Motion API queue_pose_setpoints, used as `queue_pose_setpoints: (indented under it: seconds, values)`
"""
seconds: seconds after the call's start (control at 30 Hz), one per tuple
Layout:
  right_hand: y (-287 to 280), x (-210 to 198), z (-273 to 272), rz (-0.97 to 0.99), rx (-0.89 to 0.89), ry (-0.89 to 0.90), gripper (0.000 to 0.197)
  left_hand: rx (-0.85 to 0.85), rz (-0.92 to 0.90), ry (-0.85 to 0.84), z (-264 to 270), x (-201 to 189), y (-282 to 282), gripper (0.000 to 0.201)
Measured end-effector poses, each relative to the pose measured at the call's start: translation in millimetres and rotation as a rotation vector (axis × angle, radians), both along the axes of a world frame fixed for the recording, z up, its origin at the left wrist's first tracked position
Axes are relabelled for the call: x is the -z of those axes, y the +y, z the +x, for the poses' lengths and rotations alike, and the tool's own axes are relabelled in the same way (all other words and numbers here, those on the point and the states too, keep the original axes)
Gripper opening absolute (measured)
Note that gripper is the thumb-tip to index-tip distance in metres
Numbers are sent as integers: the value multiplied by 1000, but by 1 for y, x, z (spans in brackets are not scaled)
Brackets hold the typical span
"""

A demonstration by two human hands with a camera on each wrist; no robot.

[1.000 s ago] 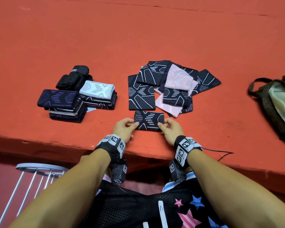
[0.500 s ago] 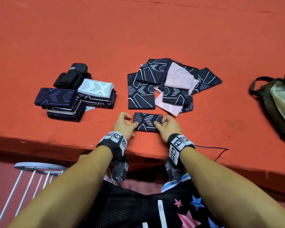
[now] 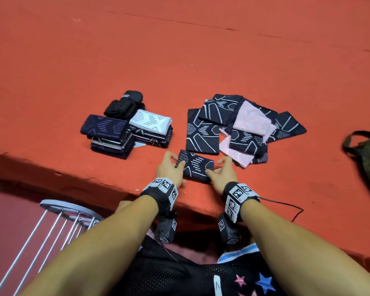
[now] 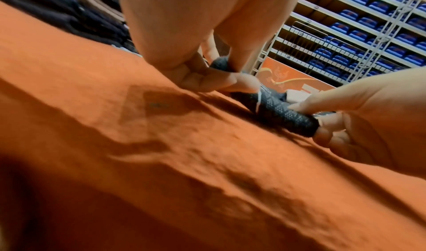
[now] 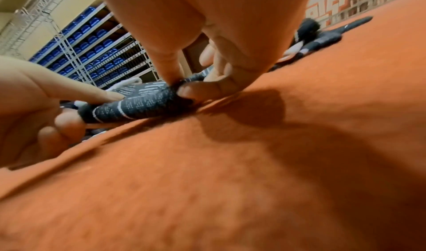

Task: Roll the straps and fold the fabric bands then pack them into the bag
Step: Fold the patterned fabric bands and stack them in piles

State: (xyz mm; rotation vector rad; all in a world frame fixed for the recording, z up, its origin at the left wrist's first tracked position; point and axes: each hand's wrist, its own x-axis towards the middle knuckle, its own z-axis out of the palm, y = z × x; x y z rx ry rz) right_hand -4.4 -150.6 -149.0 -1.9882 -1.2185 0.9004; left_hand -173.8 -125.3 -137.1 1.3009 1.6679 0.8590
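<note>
A folded dark fabric band (image 3: 195, 167) with white lines lies near the front edge of the orange table (image 3: 179, 60). My left hand (image 3: 170, 168) pinches its left end (image 4: 221, 67) between thumb and fingers. My right hand (image 3: 222, 173) pinches its right end (image 5: 182, 83). In the wrist views the dark fabric band (image 5: 138, 103) lies doubled over, a thick fold on the orange cloth. Behind it spreads a loose pile of unfolded bands (image 3: 244, 124), dark and pink. To the left stand stacks of folded bands (image 3: 115, 135) and rolled black straps (image 3: 124, 103). The bag (image 3: 367, 159) lies at the right edge.
The table's front edge (image 3: 94, 180) runs just under my wrists. A white wire rack (image 3: 58, 221) stands below at the left. A thin black cable (image 3: 286, 206) trails from my right wrist. Shelves with blue bins (image 4: 368, 27) fill the background.
Both hands have closed in on the ends of the band, and the band has tilted slightly, its left end now farther from me.
</note>
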Motion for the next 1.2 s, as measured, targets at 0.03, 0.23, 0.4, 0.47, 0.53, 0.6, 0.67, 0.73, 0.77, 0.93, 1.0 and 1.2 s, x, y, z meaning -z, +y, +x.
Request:
queue_pose_setpoints:
  seconds: [0.03,0.23,0.4,0.47,0.53,0.6,0.67,0.73,0.77,0.93,1.0,1.2]
  values:
    - [2,0,-11,44,-48,29,36,-25,37,4,-11,-1,2,16]
    - [33,-3,-90,87,-169,145,16,-79,163,41,-77,-2,20,28]
    - [57,1,-131,82,-220,181,21,-38,134,156,-110,4,34,35]
    - [63,3,-139,85,-236,159,25,-39,90,233,-113,4,35,39]
    - [67,4,-141,75,-213,147,25,-31,64,293,-114,4,33,43]
    - [68,7,-139,71,-191,125,24,-19,84,315,-112,4,29,43]
    - [67,9,-136,68,-179,106,24,-26,118,347,-109,7,27,39]
    - [67,10,-135,50,-177,108,22,-21,136,385,-107,8,26,36]
    - [67,9,-134,38,-185,102,22,-6,136,419,-105,10,26,36]
    - [72,4,-133,-15,-208,90,15,22,62,423,-102,11,32,38]
    - [74,0,-130,-30,-223,76,9,-34,93,320,-101,8,36,34]
    - [78,-21,-93,-9,-160,65,6,-103,178,97,-62,-18,41,17]
